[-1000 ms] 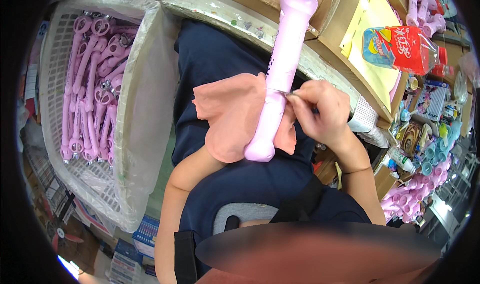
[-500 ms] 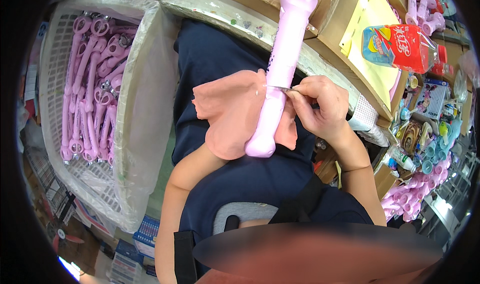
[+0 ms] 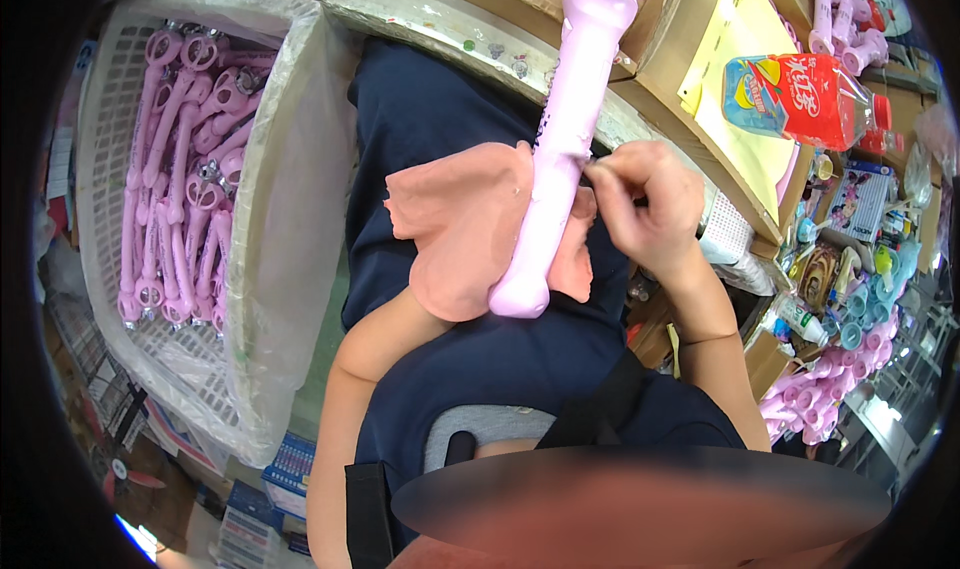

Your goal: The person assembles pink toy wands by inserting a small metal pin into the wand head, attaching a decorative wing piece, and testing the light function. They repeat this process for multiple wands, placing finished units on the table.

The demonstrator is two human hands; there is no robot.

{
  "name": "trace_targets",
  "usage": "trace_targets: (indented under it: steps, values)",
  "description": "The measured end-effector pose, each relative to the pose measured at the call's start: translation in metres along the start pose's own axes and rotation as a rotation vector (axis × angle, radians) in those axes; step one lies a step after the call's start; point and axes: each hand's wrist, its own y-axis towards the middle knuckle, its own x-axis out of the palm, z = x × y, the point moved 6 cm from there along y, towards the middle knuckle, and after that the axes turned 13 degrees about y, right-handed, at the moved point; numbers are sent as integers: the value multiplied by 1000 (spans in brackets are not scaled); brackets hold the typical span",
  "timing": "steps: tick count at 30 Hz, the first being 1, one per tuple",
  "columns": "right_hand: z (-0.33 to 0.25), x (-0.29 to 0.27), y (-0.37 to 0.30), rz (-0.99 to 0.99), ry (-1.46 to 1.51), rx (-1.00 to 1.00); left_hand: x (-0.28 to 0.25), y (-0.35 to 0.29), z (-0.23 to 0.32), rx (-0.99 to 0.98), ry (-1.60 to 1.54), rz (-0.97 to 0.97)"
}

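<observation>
A glossy light-pink plastic tube (image 3: 572,99), with a knobbed lower end and dark markings on its side, slants over my lap. A salmon-coloured cloth (image 3: 465,229) lies behind it and shows on both sides of it. My left forearm runs up under this cloth, which hides my left hand and its fingers. My right hand (image 3: 650,199) is closed in a pinch just right of the tube's middle. Between its thumb and forefinger is a thin blade (image 3: 588,162), mostly covered by the fingers, with its tip at the tube's edge.
To the left stands a white plastic-lined basket (image 3: 270,199) with several pink wand-like parts (image 3: 185,119). At the right, a drink bottle (image 3: 800,99) lies on yellow paper (image 3: 715,79) in a cardboard box (image 3: 665,59). More pink parts (image 3: 830,384) are heaped at the far right.
My right hand has drawn slightly right and up, and the blade that reached across the tube now shows only at its right edge. The tube and cloth have barely shifted.
</observation>
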Motion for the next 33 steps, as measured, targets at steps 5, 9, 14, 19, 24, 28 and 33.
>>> trace_targets:
  steps: [5,9,14,19,24,28,33]
  values:
    - [-4,5,-1,-79,65,-76,0,1,0,51,-10,30]
    - [-2,-1,-1,30,-10,-45,1,2,1,54,-36,-6]
    - [4,-2,-2,75,-45,53,1,2,7,130,149,61]
    - [-6,5,-3,-75,51,-64,5,4,11,176,48,99]
    - [-13,2,-2,-60,51,-171,3,4,12,175,145,62]
    - [6,-7,0,94,-48,119,2,2,3,56,75,14]
    - [-3,-1,-1,22,-2,-37,0,1,1,20,27,34]
